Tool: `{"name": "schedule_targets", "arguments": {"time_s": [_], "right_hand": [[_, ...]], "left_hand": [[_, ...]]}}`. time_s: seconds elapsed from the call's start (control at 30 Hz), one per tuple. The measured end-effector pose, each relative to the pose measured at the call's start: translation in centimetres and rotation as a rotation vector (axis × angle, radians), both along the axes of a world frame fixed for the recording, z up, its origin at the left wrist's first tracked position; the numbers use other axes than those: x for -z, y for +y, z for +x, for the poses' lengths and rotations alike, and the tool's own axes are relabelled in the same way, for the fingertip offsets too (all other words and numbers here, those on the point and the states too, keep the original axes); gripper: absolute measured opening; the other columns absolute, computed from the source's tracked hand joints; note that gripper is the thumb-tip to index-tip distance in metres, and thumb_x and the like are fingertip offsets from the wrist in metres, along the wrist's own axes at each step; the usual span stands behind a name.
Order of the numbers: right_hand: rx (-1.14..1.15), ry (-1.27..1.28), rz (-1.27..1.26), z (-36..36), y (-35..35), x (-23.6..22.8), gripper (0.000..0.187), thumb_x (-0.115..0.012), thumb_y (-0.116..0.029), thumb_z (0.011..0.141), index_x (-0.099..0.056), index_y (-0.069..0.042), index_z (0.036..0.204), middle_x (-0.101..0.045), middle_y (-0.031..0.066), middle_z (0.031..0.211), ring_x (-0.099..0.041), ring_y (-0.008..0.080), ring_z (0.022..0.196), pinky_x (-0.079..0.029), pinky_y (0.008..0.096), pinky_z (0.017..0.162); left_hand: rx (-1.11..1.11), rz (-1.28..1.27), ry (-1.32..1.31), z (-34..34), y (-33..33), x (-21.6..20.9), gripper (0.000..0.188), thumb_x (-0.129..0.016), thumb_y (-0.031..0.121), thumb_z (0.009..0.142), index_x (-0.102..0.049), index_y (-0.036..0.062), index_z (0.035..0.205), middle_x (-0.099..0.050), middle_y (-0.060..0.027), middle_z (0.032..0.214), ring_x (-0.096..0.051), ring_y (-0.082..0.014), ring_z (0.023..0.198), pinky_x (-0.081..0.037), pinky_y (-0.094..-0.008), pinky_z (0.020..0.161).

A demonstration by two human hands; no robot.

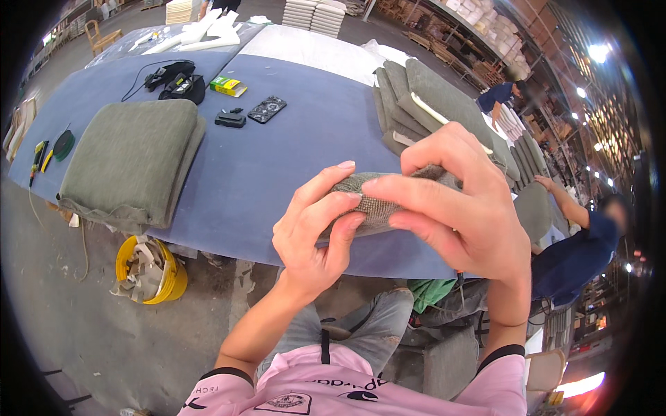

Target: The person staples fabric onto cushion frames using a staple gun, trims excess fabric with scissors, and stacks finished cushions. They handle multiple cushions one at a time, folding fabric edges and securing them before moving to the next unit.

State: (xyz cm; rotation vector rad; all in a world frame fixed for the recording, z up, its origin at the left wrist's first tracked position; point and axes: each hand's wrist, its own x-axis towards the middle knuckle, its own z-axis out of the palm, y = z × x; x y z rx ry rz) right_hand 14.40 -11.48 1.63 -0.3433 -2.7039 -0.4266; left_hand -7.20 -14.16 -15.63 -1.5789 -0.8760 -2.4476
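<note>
A grey-green fabric cushion is held up over the table's near edge, seen mostly edge-on. My left hand is closed on its left end, fingertips and thumb pinching the cloth. From the right, my right hand grips the same cushion, its index finger and thumb pressing the fabric close to my left fingertips. The hands hide much of the cushion's far side. Matching cushions lie stacked on the left of the blue table, loose cloth hanging along their front edge.
Several more cushions are piled at the far right. A phone, black case, yellow-green box and black pouch lie mid-table. Cutting tools sit far left. A yellow scrap bucket stands below. A co-worker works at right.
</note>
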Motion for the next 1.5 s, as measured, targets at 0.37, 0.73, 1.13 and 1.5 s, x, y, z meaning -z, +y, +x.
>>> {"name": "schedule_targets", "arguments": {"time_s": [0.37,0.73,1.13,1.5], "right_hand": [[-0.02,-0.026,-0.128,0.4,1.0,-0.5,0.026,-0.076,-0.026,0.103,-0.072,-0.004,0.09,-0.072,0.0129,0.081,-0.068,0.0246,0.068,-0.054,0.038,0.066],[-0.089,-0.07,-0.331,-1.4,2.1,2.2,0.028,-0.077,-0.027,0.102,-0.071,-0.005,0.085,-0.071,0.0124,0.078,-0.067,0.0239,0.066,-0.053,0.0376,0.064],[-0.137,-0.174,-0.631,-3.0,0.1,3.9,0.031,-0.078,-0.027,0.101,-0.07,-0.005,0.08,-0.07,0.0118,0.075,-0.066,0.0232,0.064,-0.052,0.0371,0.063],[0.058,0.614,-0.753,-5.7,-6.1,14.4,0.038,-0.078,-0.029,0.099,-0.067,-0.006,0.072,-0.061,0.0129,0.066,-0.058,0.0287,0.055,-0.047,0.0428,0.054]], "left_hand": [[0.235,-0.252,-0.138,0.1,-3.1,-1.6,0.011,-0.077,0.002,0.103,-0.073,-0.0007,0.113,-0.073,-0.0229,0.136,-0.074,-0.0297,0.117,-0.062,-0.0402,0.095],[0.369,-0.24,-0.28,2.3,-5.7,0.5,0.078,-0.073,0.024,0.101,-0.025,0.0046,0.16,-0.061,-0.0235,0.136,-0.058,-0.0281,0.124,-0.043,-0.0452,0.112],[0.405,-0.088,-0.352,3.8,-6.1,1.2,0.043,-0.067,0.015,0.099,-0.034,0.0111,0.127,-0.064,-0.018,0.114,-0.06,-0.0242,0.103,-0.047,-0.0455,0.103],[0.745,-0.318,-0.639,7.1,-8.4,5.1,0.097,-0.048,0.069,0.113,-0.01,0.0139,0.182,-0.02,-0.0162,0.188,-0.029,-0.0334,0.17,-0.025,-0.0532,0.137]]}}
